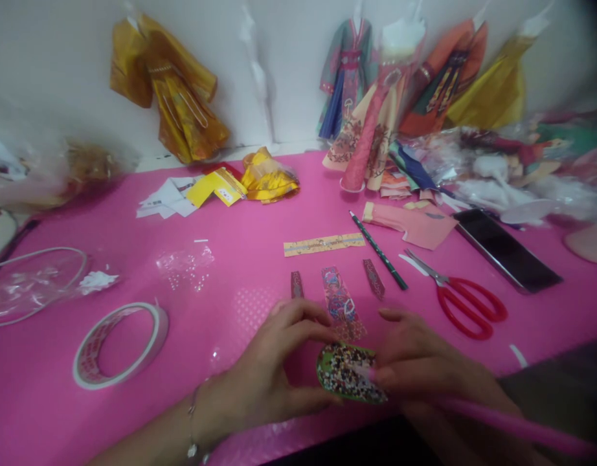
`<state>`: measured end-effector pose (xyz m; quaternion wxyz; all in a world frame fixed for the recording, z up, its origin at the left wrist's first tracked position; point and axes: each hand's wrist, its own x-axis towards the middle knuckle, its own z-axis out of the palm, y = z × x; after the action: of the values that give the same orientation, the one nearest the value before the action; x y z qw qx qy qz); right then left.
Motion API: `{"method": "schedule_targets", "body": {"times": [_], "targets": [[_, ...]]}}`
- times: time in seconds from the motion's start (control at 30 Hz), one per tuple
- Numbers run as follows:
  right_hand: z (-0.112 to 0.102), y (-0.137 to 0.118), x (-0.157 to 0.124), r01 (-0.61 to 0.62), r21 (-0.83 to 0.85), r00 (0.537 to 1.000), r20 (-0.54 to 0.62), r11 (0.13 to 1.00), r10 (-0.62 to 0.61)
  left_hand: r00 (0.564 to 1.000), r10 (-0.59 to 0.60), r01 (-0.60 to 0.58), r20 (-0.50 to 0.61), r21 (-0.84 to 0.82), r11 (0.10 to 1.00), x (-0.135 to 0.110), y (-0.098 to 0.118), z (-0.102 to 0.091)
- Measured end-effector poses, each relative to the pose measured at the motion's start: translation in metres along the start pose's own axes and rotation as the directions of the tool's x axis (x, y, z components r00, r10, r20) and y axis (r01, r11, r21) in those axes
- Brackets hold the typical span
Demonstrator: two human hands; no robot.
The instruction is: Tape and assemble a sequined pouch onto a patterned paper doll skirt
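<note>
My left hand (267, 372), a bracelet at its wrist, is curled round the near and far edges of a small green dish (327, 362). Mixed beads (349, 378) in several colours fill the dish. Between the fingers of my right hand (429, 366) is a long pink stick tool (512, 421), and its pale tip touches the beads. Just beyond the dish lies a patterned fabric strip (338, 301) with white trim. Two narrow maroon pieces, one on the left (297, 285) and one on the right (373, 278), flank it.
Red-handled scissors (468, 304), a dark pencil (379, 249) and a phone (509, 249) lie to the right. A tape roll (160, 330) and a bead-scattered plastic sheet (182, 268) are on the left. Doll dresses (182, 97) stand along the back wall.
</note>
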<state>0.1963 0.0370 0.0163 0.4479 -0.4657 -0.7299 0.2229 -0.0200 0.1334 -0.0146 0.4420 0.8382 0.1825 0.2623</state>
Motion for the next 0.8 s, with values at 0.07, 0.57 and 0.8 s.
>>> {"method": "schedule_targets", "body": {"times": [0.07, 0.57, 0.8], "targets": [[0.005, 0.000, 0.002, 0.005, 0.001, 1.000, -0.011, 1.000, -0.005, 1.000, 0.015, -0.015, 0.016, 0.004, 1.000, -0.001, -0.002, 0.002], [0.011, 0.006, 0.005, 0.108, -0.113, 0.991, 0.095, 0.988, -0.097, 0.998, 0.028, -0.030, 0.049, 0.026, 0.999, -0.001, -0.002, 0.004], [0.013, 0.007, 0.005, 0.107, -0.114, 0.991, 0.087, 0.988, -0.098, 0.998, 0.040, -0.041, 0.051, 0.024, 0.999, -0.001, -0.004, 0.004]]}}
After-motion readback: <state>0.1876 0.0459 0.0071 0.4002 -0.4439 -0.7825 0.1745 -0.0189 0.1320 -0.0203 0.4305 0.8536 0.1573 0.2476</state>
